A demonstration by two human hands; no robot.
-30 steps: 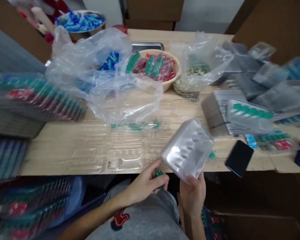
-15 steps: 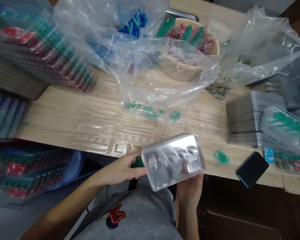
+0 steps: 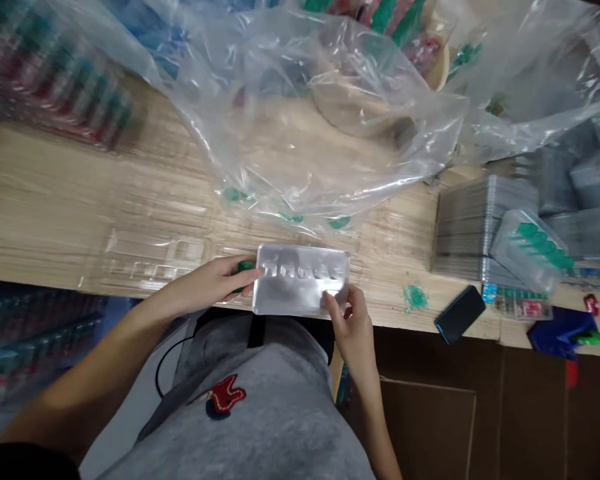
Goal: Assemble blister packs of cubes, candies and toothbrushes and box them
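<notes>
My left fingers (image 3: 236, 280) and right fingers (image 3: 336, 313) pinch a clear tray (image 3: 295, 293); the left ones also hold a green thing (image 3: 245, 266). Another tray (image 3: 540, 247) has green bits; mine looks bare.

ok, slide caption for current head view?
Left hand and right hand hold a shiny greyish rectangular plastic tray by a pale wooden tabletop.

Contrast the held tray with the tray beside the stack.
The held tray is in the hands; the other tray sits at the right end of the stack. The held tray shows nothing green; the other tray shows a green row. Both have rounded corners.
</notes>
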